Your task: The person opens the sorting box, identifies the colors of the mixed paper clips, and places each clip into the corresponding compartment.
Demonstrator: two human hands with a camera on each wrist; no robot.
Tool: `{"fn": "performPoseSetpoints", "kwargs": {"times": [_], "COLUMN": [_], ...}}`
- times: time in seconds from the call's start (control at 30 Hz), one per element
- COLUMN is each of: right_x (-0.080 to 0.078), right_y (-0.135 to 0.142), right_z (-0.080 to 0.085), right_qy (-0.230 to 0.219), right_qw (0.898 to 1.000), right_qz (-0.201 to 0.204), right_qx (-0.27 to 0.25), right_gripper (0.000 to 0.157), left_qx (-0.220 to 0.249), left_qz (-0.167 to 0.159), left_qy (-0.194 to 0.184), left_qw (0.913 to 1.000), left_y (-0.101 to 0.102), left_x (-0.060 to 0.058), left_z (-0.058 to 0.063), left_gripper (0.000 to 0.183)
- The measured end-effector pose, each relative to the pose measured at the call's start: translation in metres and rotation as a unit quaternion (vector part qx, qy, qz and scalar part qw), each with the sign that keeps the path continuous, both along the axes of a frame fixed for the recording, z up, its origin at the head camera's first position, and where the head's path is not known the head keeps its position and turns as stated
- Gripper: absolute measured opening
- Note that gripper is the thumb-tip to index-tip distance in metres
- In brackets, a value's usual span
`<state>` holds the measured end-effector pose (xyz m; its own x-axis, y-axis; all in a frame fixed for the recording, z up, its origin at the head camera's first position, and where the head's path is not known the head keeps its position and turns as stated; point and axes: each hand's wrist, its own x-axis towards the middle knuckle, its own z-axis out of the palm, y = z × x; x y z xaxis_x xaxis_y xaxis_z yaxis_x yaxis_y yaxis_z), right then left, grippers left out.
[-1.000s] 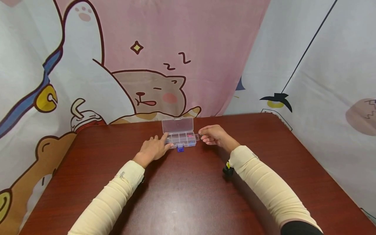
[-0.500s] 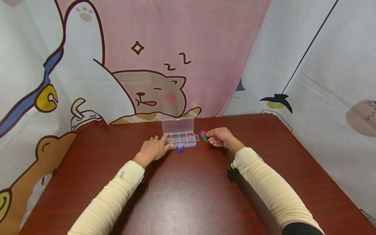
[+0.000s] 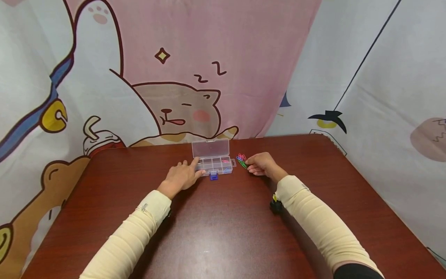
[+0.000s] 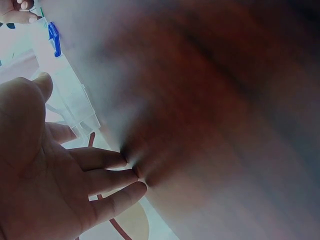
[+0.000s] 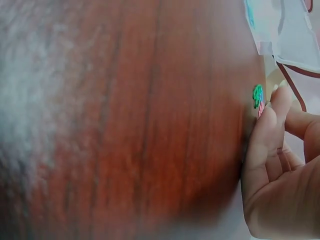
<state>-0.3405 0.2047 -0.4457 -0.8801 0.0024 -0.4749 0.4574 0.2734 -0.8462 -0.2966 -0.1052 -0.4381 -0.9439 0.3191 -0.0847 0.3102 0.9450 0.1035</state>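
A clear plastic compartment box stands at the back of the table, its lid raised. My left hand lies at the box's left end, thumb and index finger touching it. The other fingers extend straight in the left wrist view. Pink and blue bits lie in the right compartments. Just right of the box is a small pile of paper clips, green, pink and blue. My right hand is at the pile, with thumb and index fingertips close together against the clips. Whether a clip is between them is hidden.
The box's blue latch hangs down in front. A hanging tab sticks out of its right end. The reddish-brown table ends at a printed curtain behind the box. A black wrist camera sits under the right sleeve.
My right hand has moved away from the box's right end, slightly right, uncovering the paper clips. Over the last half second it has hardly shifted. My left hand stays on the box.
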Motion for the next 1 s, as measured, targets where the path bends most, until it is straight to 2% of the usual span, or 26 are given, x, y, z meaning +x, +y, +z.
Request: {"fn": "performPoseSetpoints", "kwargs": {"times": [0.23, 0.4, 0.83, 1.0], "right_x": [0.004, 0.004, 0.005, 0.004], "right_y": [-0.008, -0.012, -0.016, -0.019], "right_z": [0.000, 0.001, 0.002, 0.004], "right_qy": [0.038, 0.049, 0.048, 0.059], "right_qw": [0.998, 0.995, 0.994, 0.989], "right_qz": [0.016, 0.013, 0.016, 0.022], "right_qx": [0.052, 0.088, 0.099, 0.136], "right_gripper": [0.022, 0.017, 0.017, 0.015], "left_qx": [-0.003, -0.003, -0.007, -0.008], "left_qz": [0.001, 0.002, 0.001, 0.002], "left_qy": [-0.004, -0.004, 0.001, -0.003], "left_qw": [1.0000, 1.0000, 1.0000, 1.0000], "left_y": [0.000, 0.000, 0.000, 0.001], "left_x": [0.000, -0.001, -0.001, -0.001], "left_z": [-0.001, -0.002, -0.002, -0.001], "left_gripper": [0.068, 0.069, 0.068, 0.068]}}
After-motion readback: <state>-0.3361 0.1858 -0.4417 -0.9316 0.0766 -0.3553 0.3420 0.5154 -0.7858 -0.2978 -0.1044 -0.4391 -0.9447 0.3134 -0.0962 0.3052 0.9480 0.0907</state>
